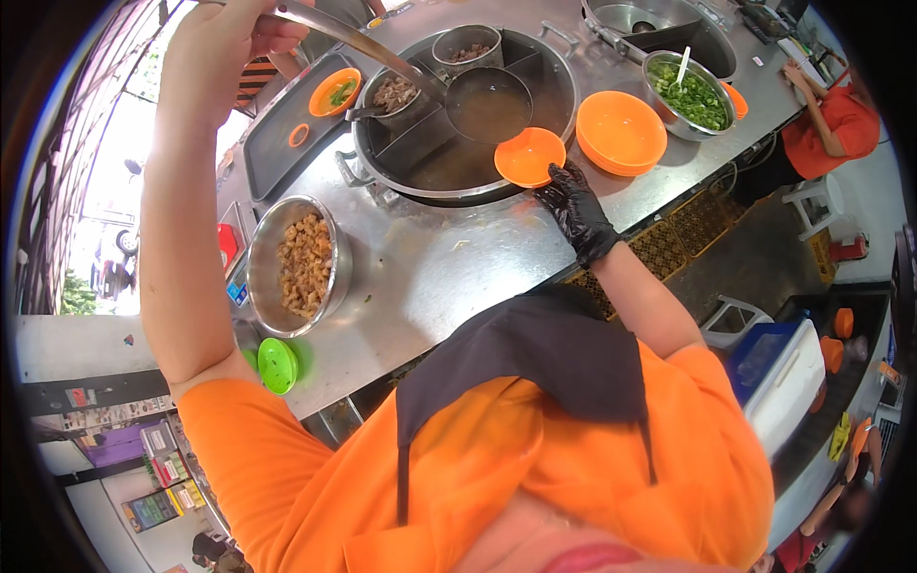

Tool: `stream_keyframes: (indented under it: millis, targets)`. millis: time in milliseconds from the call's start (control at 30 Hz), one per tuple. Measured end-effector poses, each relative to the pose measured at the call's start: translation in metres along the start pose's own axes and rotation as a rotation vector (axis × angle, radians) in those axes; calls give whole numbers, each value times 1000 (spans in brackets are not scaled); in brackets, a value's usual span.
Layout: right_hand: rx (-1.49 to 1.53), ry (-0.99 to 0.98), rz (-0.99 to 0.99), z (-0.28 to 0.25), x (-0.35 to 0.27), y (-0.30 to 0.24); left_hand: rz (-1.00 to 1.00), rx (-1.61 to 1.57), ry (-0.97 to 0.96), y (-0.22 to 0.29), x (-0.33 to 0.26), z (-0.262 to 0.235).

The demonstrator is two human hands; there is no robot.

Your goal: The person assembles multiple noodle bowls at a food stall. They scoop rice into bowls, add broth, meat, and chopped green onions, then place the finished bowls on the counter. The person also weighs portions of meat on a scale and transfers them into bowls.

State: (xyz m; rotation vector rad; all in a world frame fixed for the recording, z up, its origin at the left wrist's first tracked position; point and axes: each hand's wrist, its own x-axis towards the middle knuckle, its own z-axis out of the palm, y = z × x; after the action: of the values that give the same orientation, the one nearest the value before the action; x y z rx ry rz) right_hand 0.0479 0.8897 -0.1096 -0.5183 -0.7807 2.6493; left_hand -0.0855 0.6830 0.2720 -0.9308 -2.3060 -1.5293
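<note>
My left hand (234,33), partly cut off by the top edge, grips the long metal handle of a large ladle (387,57). The ladle's round bowl, filled with brownish broth, is over a wide, divided metal pot (368,158). My right hand (579,215), in a black glove, holds a small orange bowl (528,158) by its near side, at the pot's right rim. No food shows in this bowl. Beside it is a stack of orange bowls (621,132). Two metal containers of cooked meat, a nearer one (394,94) and a farther one (468,46), sit at the pot.
A steel bowl of chopped greens (686,93) stands at the right, near a second pot (659,40). At the left are a dark tray (277,162) with an orange dish (334,93), a steel bowl of browned pieces (301,263) and green bowls (278,366). Another person (831,124) is at the far right.
</note>
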Motion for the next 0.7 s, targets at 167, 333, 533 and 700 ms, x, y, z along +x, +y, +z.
stream_keyframes:
  millis: [167, 333, 533, 700]
  targets:
    - [21, 8, 15, -8, 10, 9, 31, 29, -162, -3, -15, 1]
    - [21, -4, 1, -10, 12, 15, 213, 45, -380, -13, -31, -16]
    - [21, -25, -9, -6, 9, 13, 277, 99, -396, -8, -53, -17]
    - [43, -2, -15, -10, 7, 16, 300, 76, -433, -4, -64, -14]
